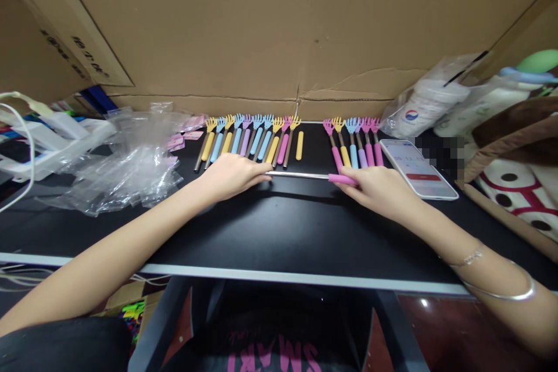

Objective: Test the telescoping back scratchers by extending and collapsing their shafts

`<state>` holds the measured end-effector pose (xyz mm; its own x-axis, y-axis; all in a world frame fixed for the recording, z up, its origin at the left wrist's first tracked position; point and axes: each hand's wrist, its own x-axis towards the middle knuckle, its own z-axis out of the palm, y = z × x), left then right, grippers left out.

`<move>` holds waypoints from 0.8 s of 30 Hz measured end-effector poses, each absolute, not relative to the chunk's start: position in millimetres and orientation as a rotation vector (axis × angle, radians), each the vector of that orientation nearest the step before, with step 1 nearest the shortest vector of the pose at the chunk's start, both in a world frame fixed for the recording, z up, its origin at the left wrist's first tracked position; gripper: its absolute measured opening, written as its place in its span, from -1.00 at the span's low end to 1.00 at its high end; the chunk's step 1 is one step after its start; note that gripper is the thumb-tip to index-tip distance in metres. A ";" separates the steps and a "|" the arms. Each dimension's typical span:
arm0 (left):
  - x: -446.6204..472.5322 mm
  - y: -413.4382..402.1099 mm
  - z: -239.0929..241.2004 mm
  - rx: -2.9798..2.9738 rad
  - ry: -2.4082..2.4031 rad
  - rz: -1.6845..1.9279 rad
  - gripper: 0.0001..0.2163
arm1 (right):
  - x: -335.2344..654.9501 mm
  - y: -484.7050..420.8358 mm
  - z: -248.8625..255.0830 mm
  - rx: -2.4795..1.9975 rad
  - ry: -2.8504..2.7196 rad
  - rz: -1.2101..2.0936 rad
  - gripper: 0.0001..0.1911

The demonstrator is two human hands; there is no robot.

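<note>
Gripped shut at its 2 ends by the left hand (235, 175) and right hand (380, 189), the back scratcher (300, 175) looks light, its thin rod likely bendable and slick, its pink handle (342, 179) the surest hold.

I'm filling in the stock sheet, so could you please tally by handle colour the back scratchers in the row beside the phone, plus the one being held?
Pink handles: 3
Yellow handle: 1
Blue handle: 1
Purple handle: 1
Held pink back scratcher: 1
Total: 7
</note>
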<state>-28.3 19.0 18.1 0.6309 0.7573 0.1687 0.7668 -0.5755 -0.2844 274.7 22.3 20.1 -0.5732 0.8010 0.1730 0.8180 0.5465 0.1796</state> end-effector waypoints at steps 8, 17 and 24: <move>-26.3 16.9 17.7 -2.595 -1.227 0.024 -0.68 | 275.2 22.7 20.0 -1.415 -2.735 -0.491 -0.69; -24.8 14.6 17.4 -2.664 -1.226 -0.025 -0.70 | 277.5 23.1 16.5 -1.381 -2.697 -0.573 -0.64; -23.5 12.8 22.7 -2.808 -1.266 0.010 -0.70 | 278.8 21.6 16.3 -1.312 -2.654 -0.682 -0.74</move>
